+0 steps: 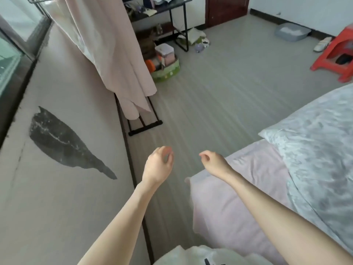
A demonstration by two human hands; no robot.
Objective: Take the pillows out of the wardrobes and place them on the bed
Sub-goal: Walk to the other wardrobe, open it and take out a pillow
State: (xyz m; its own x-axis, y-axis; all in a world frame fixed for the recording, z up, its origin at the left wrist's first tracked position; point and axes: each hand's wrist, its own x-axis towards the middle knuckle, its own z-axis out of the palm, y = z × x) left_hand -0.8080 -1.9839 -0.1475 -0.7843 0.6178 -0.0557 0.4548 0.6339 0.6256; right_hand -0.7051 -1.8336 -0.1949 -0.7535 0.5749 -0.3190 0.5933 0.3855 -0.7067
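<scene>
Walking by the bed with nothing in the hands.
One big shiny grey satin pillow lies on the pink-sheeted bed; no wardrobe shows, so more may wait. Left hand and right hand hang apart, fingers loosely curled, empty.

Both bare forearms reach forward toward twelve o'clock. The left hand is loosely curled, fingers bent inward, holding nothing. The right hand droops at the wrist, likewise empty.
</scene>
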